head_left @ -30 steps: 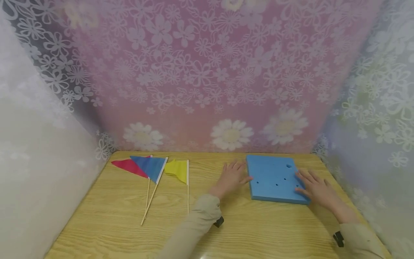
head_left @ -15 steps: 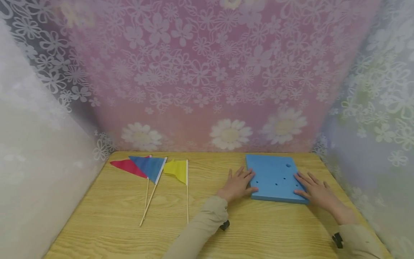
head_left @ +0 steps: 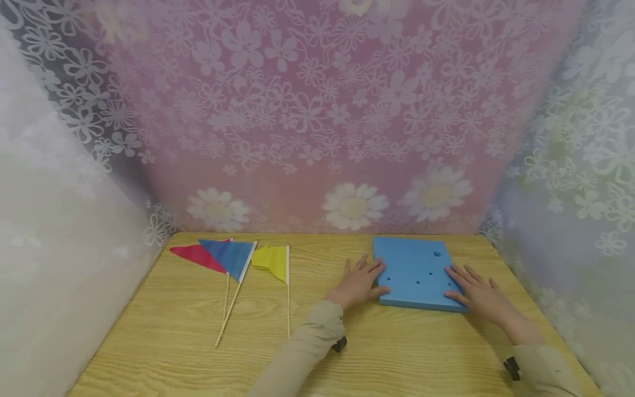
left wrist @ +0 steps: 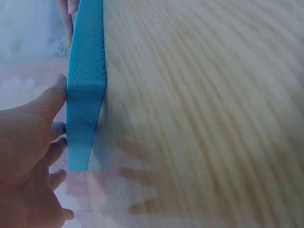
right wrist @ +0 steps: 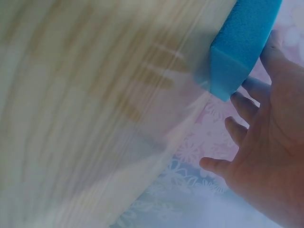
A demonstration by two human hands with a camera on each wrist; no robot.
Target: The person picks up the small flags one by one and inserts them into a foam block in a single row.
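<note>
**Two flat hands bracket a blue foam slab on the right of the table**

At the far left of the light wooden table (head_left: 163, 353) lie three small paper flags on thin sticks: a red triangular flag (head_left: 195, 255), a blue triangular flag (head_left: 229, 256) overlapping it, and just beside them a yellow flag (head_left: 272, 260). Their sticks run toward the person.

Well apart from the flags, the left hand (head_left: 358, 281) rests with fingers straight and spread, fingertips on the left edge of the flat, square blue foam slab with small holes (head_left: 414, 270). The left wrist view shows the thumb against the slab's side (left wrist: 85, 85), nothing curled round it.

The slab lies flat on the table's right half, near the flowered pink backdrop (head_left: 317, 110). It sits directly between the hands, so neither is nearer; being roughly square, it has no clear long axis.

On its right edge, the right hand (head_left: 478, 292) also lies open, fingers extended on the top near the near right corner (right wrist: 232, 71).
</note>
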